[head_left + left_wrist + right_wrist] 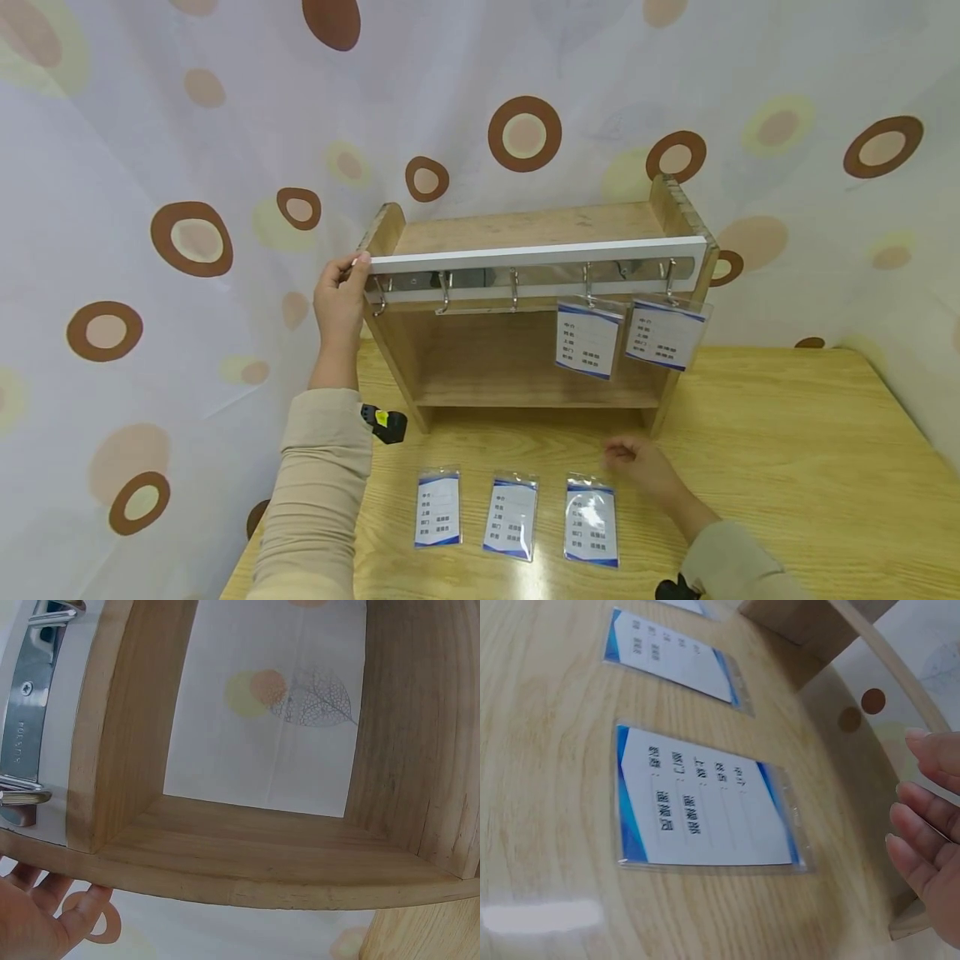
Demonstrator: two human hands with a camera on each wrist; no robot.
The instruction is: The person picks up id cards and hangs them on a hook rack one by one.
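Note:
My left hand (pixel 341 292) grips the upper left corner of a wooden shelf (pixel 540 396), its fingertips against the outer side panel in the left wrist view. Along the shelf's top front runs a white board with a metal hook rack (pixel 487 277). Two clear-sleeved name badges (pixel 588 339) (pixel 666 333) hang from the two rightmost hooks. Holding nothing, my right hand (pixel 637 467) is over the table beside the rightmost of three flat badges (pixel 591 521); its fingers (pixel 919 832) are loosely bent in the right wrist view. The middle badge (pixel 512 517) and left badge (pixel 438 507) lie in the same row.
The shelf stands on a wood-grain table (pixel 810 467), with the badges in front of it. Behind is a pale wall covering (pixel 465 83) with brown circles. The three hooks on the left, such as the middle hook (pixel 513 290), bear nothing.

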